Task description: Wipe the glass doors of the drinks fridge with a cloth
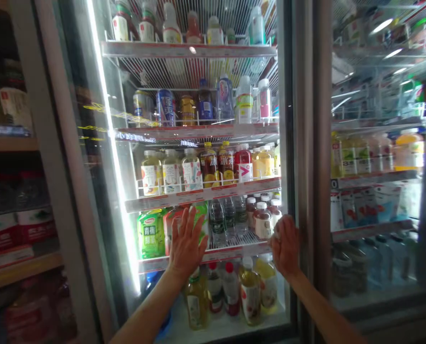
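Note:
My left hand (187,246) is spread flat with its fingers pointing up, seemingly against the glass door of a lit drinks fridge. Behind it stand a green drink pack (152,234) and a red one, which the fingers partly cover. My right hand (285,243) is curled closed near the right edge of the door, beside the dark door frame (304,191). Something pale shows at its fingers, too small and blurred to name. Just left of this hand, small brown bottles with white caps (262,222) stand on the shelf inside.
Shelves above hold a row of tea bottles (190,171) and several cans (165,107). Larger bottles (250,296) stand at the fridge bottom. A second glass-fronted fridge (378,200) is on the right. Wooden shelves (19,267) with packed drinks are at the left.

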Motion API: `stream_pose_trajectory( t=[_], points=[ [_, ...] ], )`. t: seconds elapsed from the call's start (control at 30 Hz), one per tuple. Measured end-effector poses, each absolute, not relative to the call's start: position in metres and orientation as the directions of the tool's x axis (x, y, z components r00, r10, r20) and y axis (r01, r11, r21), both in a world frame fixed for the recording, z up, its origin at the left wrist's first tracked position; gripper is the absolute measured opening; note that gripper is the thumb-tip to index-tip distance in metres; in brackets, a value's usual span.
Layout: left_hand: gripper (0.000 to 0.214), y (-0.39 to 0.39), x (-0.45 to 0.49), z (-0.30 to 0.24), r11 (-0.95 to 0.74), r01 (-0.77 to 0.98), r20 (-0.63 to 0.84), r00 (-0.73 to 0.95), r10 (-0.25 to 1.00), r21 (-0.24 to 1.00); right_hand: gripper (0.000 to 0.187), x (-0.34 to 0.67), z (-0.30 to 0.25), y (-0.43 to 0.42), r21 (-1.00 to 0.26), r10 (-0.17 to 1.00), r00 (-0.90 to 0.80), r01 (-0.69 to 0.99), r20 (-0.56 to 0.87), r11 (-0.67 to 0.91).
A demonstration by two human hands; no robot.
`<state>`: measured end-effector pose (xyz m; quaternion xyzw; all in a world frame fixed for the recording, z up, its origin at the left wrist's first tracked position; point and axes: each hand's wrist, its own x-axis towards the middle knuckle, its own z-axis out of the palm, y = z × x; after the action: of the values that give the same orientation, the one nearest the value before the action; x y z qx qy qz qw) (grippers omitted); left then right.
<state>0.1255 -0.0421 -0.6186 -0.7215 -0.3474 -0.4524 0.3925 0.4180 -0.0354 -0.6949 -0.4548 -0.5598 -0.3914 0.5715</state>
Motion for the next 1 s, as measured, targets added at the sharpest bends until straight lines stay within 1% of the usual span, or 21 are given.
stream_pose_trajectory(
  t=[0.1, 0.17, 0.23, 0.37, 0.5, 0.53, 0.57, 0.67, 0.7, 0.73, 0.77, 0.8, 0.87, 0.9, 0.93, 0.97, 1.0],
  points=[
    [0.056, -0.043, 0.123, -0.611, -0.447, 0.862, 0.932, 0.333, 0.142, -0.24, 0.056, 0.426, -0.637, -0.023, -0.082, -0.062, 0.107, 0.945, 0.992, 0.316],
    [0.056, -0.043, 0.121, -0.608, -0.434, 0.868, 0.937, 0.325, 0.13, -0.241, 0.056, 0.429, -0.61, -0.017, -0.086, -0.111, 0.128, 0.94, 0.986, 0.329],
    [0.056, -0.042, 0.119, -0.608, -0.42, 0.874, 0.939, 0.323, 0.123, -0.245, 0.057, 0.427, -0.604, -0.017, -0.067, -0.098, 0.105, 0.942, 0.99, 0.328],
    [0.057, -0.038, 0.113, -0.603, -0.389, 0.886, 0.938, 0.324, 0.127, -0.253, 0.059, 0.415, -0.62, -0.022, 0.005, -0.023, 0.002, 0.952, 1.0, 0.305],
    [0.057, -0.033, 0.109, -0.592, -0.357, 0.909, 0.952, 0.277, 0.133, -0.215, 0.059, 0.375, -0.605, -0.02, -0.04, -0.06, 0.059, 0.958, 0.996, 0.283],
    [0.057, -0.033, 0.108, -0.591, -0.349, 0.912, 0.954, 0.272, 0.126, -0.214, 0.059, 0.36, -0.599, -0.02, -0.017, -0.044, 0.031, 0.956, 0.999, 0.292],
    [0.057, -0.032, 0.108, -0.59, -0.34, 0.915, 0.955, 0.27, 0.122, -0.215, 0.06, 0.345, -0.595, -0.021, 0.035, -0.017, -0.032, 0.951, 0.999, 0.308],
    [0.058, -0.033, 0.103, -0.592, -0.323, 0.92, 0.951, 0.278, 0.138, -0.222, 0.057, 0.315, -0.592, -0.025, 0.278, 0.06, -0.325, 0.88, 0.944, 0.385],
    [0.058, -0.033, 0.1, -0.594, -0.321, 0.921, 0.95, 0.277, 0.147, -0.219, 0.056, 0.315, -0.593, -0.027, 0.333, 0.062, -0.388, 0.853, 0.919, 0.402],
    [0.059, -0.033, 0.095, -0.595, -0.32, 0.923, 0.95, 0.272, 0.152, -0.213, 0.056, 0.321, -0.594, -0.027, 0.354, 0.055, -0.41, 0.842, 0.91, 0.407],
    [0.059, -0.033, 0.09, -0.597, -0.319, 0.925, 0.952, 0.265, 0.153, -0.207, 0.056, 0.331, -0.593, -0.026, 0.336, 0.043, -0.383, 0.853, 0.923, 0.399],
    [0.06, -0.033, 0.084, -0.598, -0.318, 0.926, 0.954, 0.26, 0.149, -0.203, 0.056, 0.344, -0.591, -0.024, 0.279, 0.023, -0.311, 0.882, 0.95, 0.38],
    [0.061, -0.032, 0.074, -0.6, -0.311, 0.929, 0.957, 0.255, 0.141, -0.201, 0.055, 0.37, -0.583, -0.018, 0.094, -0.042, -0.085, 0.941, 0.996, 0.325],
    [0.061, -0.032, 0.07, -0.6, -0.307, 0.93, 0.957, 0.255, 0.14, -0.203, 0.055, 0.379, -0.578, -0.015, 0.002, -0.079, 0.023, 0.953, 0.997, 0.303],
    [0.062, -0.032, 0.067, -0.601, -0.304, 0.93, 0.957, 0.256, 0.139, -0.205, 0.055, 0.382, -0.575, -0.013, -0.061, -0.111, 0.097, 0.955, 0.989, 0.29],
    [0.062, -0.032, 0.066, -0.602, -0.303, 0.931, 0.957, 0.255, 0.139, -0.204, 0.056, 0.379, -0.573, -0.012, -0.087, -0.129, 0.128, 0.955, 0.983, 0.285],
    [0.063, -0.032, 0.067, -0.602, -0.302, 0.933, 0.958, 0.248, 0.14, -0.197, 0.056, 0.371, -0.572, -0.012, -0.074, -0.125, 0.113, 0.956, 0.986, 0.284]
  ],
)
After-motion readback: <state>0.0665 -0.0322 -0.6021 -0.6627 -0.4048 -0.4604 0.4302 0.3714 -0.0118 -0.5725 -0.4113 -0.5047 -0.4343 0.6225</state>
